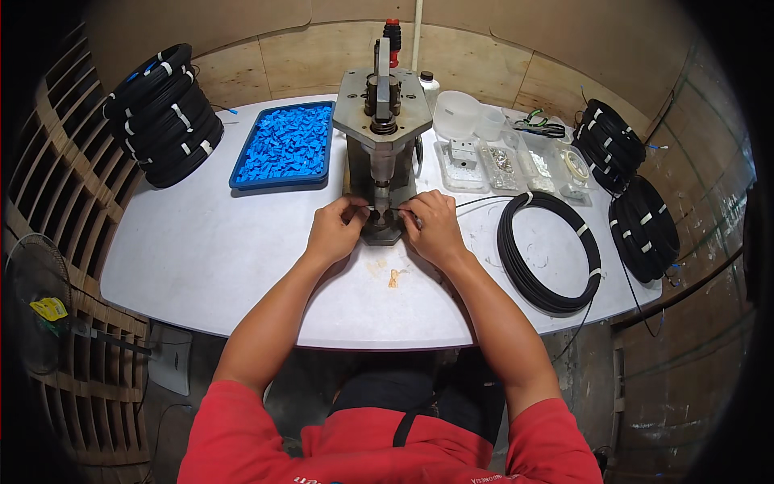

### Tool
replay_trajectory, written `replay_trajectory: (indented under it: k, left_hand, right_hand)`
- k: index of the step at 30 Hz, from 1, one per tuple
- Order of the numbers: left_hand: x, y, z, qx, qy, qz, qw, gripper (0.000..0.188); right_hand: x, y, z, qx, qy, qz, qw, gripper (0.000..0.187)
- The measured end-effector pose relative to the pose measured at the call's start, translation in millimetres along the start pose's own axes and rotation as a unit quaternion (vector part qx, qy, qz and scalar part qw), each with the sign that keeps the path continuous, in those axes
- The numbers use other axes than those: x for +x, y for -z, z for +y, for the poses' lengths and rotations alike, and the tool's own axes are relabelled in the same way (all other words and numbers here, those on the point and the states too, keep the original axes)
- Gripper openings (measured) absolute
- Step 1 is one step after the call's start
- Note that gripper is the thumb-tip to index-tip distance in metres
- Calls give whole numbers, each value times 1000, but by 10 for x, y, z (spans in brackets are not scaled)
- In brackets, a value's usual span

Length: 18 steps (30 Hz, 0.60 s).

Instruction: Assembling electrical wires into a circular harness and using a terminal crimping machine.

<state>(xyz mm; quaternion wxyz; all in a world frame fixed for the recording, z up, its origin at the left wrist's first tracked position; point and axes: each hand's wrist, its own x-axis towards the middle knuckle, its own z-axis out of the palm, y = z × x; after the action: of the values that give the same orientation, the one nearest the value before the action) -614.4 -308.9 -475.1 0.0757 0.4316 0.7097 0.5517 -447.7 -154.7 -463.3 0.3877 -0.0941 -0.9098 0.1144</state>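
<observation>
A metal hand press (385, 133) stands upright in the middle of the table. Both hands are at its lower end, one on each side. My right hand (434, 227) pinches a black cable (482, 199) between thumb and fingers. From there the cable runs right to a black cable coil (550, 305) lying flat on the table. On the press's left, my left hand (334, 232) is closed, its fingertips pinched close to the press's tip. What those fingertips hold is too small to make out. The cable's end is hidden at the press.
A dark blue tray (237, 179) full of small blue pieces sits left of the press. Stacked black coils (165, 121) stand far left, more coils (645, 230) at right. Clear plastic boxes (461, 179) of small parts, tubs (455, 113) and pliers (542, 127) lie back right.
</observation>
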Motion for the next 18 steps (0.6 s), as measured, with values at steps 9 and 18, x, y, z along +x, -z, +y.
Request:
replay_trajectory:
  k: [9,18]
  left_hand:
    - [1,5,8,2,-4,-2,1000,22]
    - [-7,18,46,6,1,-2,1000,22]
  right_hand:
    - [-9,-6,10,1,1,1,1000,7]
    - [-10,0,-3,-3,3,2,1000,6]
